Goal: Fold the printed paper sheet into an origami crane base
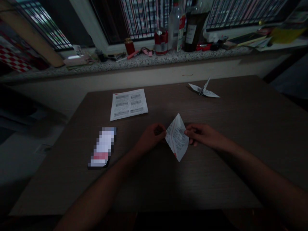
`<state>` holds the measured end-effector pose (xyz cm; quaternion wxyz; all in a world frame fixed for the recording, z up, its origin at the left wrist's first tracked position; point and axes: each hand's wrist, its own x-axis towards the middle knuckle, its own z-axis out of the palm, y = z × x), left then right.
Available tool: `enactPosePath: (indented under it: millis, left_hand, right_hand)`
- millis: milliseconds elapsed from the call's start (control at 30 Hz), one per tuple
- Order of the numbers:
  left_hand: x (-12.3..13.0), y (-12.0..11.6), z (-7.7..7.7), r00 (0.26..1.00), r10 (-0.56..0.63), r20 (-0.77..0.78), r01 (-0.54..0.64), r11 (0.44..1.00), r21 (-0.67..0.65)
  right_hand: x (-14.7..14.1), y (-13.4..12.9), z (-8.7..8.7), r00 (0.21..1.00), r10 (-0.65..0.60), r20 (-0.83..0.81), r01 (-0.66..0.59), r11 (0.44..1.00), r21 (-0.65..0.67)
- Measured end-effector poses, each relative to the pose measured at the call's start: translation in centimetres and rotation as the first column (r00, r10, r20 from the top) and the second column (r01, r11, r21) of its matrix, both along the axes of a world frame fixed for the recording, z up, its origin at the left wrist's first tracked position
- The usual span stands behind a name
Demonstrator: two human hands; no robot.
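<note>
A folded, diamond-shaped piece of printed paper (178,138) is between my two hands, above the brown table (154,186). My left hand (155,136) pinches its left corner with thumb and forefinger. At the right corner, my right hand (198,134) grips the paper, its thumb on top and other fingers partly behind. Small red marks show near the lower tip. Beyond my right hand, a folded paper crane (204,91) rests near the table's back edge.
A printed sheet (129,104) lies at the back left, with a phone (103,147) nearer to me, its screen pixelated. Behind the table, a stone windowsill (108,66) bears a red can (161,41), a clear bottle (176,29), a red jar (129,47) and other clutter.
</note>
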<state>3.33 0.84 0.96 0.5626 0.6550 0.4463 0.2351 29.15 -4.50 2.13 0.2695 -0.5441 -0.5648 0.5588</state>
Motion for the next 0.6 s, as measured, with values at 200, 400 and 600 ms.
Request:
enactPosePath:
  millis: [200, 400, 600]
  left_hand:
    - [0.0, -0.3, 0.2, 0.999, -0.006, -0.045, 0.009, 0.998, 0.063]
    - [-0.3, -0.7, 0.8, 0.971, -0.023, -0.239, 0.119, 0.91, 0.397]
    - [-0.5, -1.1, 1.1, 0.936, -0.069, -0.345, 0.288, 0.714, 0.638]
  right_hand:
    - [0.2, -0.1, -0.5, 1.0, -0.001, -0.016, 0.001, 1.0, 0.013]
    - [-0.2, 0.1, -0.4, 0.997, -0.018, 0.081, 0.012, 0.998, 0.066]
    - [-0.6, 0.4, 0.9, 0.961, 0.044, 0.273, -0.098, 0.977, 0.188]
